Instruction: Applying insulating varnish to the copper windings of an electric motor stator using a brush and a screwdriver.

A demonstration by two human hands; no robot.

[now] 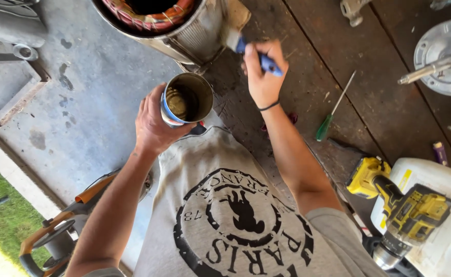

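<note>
**Tin can in 1 hand, brush in the other, working on a motor stator**

Tin can (185, 99) sat in my left hand (153, 123), fingers wrapped around its side, mouth tipped up toward me, held just above the edge of the wooden bench (348, 102). Looked like some yellowish liquid was in the bottom, so I judged it light but sloshy, thin-walled and easy to dent. Gripping round the body, away from the raw rim, seemed the sane spot.

My right hand (263, 77) was closed on the blue handle of a paintbrush (246, 45), bristles up against the ribbed metal housing of the stator (184, 25), copper windings showing inside. Handle looked stiff, bristles soft, probably slick if wet.

Other stuff around: a green-handled screwdriver (333, 110) lay on the boards to the right, a yellow cordless drill (400, 210) rested on a white plastic jug (441, 205), and a motor end plate with shaft (443, 59) sat at the far right.
</note>
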